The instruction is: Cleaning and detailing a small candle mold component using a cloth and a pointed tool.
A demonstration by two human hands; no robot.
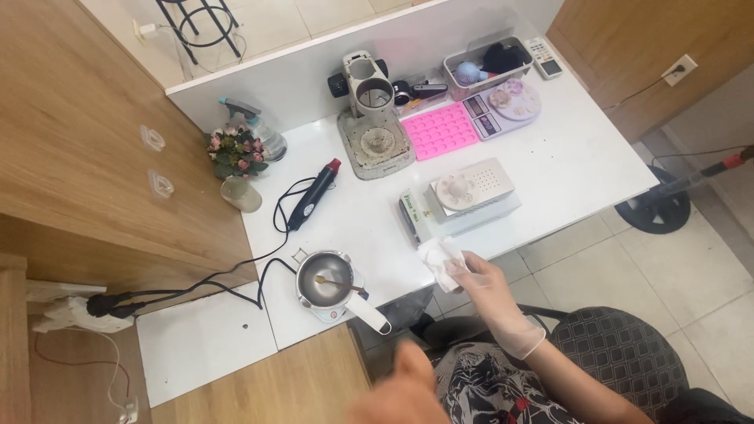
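Note:
My right hand (493,297), in a thin translucent glove, is shut on a crumpled white tissue (441,261) at the near edge of the white table (565,169). Just beyond the tissue stands a digital scale (463,206) carrying a white block with a round white mould on top. My left hand (404,386) is bare and blurred at the bottom of the view, below the table edge and close to the camera. It touches nothing that I can see, and its fingers cannot be made out. Left of the tissue a small metal pot (323,279) with a spoon in it sits on a little white heater.
A black heat gun (314,196) with a red tip lies mid-table, its cord running left to a power strip (71,310). Further back are a grey press (374,118), a pink silicone mould (440,129), a second scale (509,104), a grey tray (487,63), flowers (236,153) and a spray bottle (253,118).

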